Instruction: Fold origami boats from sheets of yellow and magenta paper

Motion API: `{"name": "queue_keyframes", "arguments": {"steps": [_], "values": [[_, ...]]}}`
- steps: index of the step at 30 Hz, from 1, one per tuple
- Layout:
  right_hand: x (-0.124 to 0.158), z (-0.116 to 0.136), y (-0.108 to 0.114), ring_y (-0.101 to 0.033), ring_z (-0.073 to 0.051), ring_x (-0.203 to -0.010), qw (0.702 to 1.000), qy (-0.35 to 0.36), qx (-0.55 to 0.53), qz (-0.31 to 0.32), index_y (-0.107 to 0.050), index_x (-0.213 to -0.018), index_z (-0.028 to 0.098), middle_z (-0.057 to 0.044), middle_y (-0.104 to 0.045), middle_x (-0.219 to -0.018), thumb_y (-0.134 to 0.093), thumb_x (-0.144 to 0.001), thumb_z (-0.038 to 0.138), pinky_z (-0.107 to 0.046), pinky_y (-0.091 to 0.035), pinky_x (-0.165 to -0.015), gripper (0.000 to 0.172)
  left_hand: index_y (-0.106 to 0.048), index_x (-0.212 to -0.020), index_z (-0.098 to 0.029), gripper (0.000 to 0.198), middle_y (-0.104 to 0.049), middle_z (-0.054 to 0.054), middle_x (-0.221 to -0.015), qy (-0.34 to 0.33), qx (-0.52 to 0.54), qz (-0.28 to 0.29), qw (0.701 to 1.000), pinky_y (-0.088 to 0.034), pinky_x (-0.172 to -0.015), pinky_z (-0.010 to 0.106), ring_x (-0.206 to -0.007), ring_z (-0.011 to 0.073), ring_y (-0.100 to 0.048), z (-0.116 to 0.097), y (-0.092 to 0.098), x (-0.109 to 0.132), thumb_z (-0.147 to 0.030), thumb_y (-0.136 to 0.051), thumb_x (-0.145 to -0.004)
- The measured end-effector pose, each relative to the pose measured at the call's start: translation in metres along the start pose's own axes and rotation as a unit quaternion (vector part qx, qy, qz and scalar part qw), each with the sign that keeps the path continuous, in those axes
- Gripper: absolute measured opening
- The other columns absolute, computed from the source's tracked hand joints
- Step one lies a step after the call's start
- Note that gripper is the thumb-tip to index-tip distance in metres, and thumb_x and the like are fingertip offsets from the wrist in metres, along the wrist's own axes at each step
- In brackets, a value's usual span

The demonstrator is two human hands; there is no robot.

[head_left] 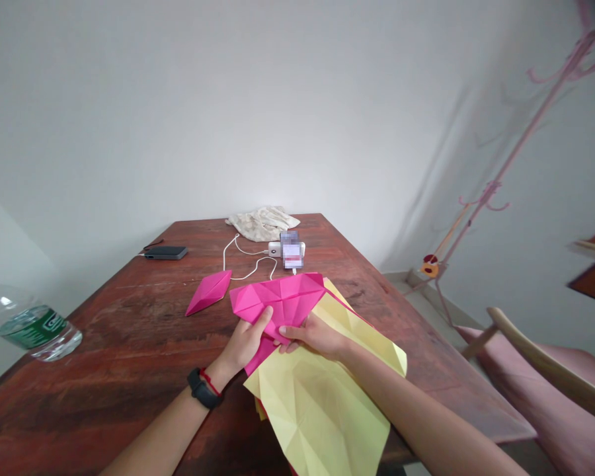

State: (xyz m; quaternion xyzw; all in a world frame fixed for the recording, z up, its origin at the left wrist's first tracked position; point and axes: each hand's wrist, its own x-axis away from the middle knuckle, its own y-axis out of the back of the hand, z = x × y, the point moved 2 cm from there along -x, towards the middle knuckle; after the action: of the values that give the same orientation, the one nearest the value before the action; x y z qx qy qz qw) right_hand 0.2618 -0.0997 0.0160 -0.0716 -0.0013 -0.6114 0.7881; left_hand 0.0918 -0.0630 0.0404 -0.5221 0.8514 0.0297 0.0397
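A sheet of pink origami paper [290,294], creased and partly folded, is held up between both hands. My left hand [246,336] grips its lower left part, the thumb lying on top and the fingers hidden beneath. At the lower middle, my right hand [313,336] pinches the same paper with thumb and fingers. Under the hands lie creased yellow sheets [327,403], with a bit of red showing at their edges. A folded pink diamond-shaped piece [209,291] rests on the table, left of the held paper.
On the wooden table [143,317] are a water bottle [34,327] at the left, a dark power bank [166,252], a phone [292,254] with white cables, and a crumpled cloth [262,223]. A chair [540,363] and a pink coat stand [525,139] are at the right.
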Motion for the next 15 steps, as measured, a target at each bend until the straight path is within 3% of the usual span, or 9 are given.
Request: {"name": "queue_keyframes", "arguments": {"steps": [15], "values": [[-0.0005, -0.0018, 0.0007, -0.073, -0.019, -0.069, 1.000, -0.002, 0.003, 0.003, -0.070, -0.093, 0.011, -0.010, -0.076, -0.084, -0.082, -0.074, 0.050, -0.032, -0.060, -0.067, 0.045, -0.065, -0.084, -0.018, 0.044, -0.071, 0.003, -0.079, 0.000, -0.001, -0.019, 1.000, -0.049, -0.088, 0.036, -0.083, 0.0239, -0.066, -0.0005, -0.0005, 0.0007, -0.062, -0.061, -0.085]]}}
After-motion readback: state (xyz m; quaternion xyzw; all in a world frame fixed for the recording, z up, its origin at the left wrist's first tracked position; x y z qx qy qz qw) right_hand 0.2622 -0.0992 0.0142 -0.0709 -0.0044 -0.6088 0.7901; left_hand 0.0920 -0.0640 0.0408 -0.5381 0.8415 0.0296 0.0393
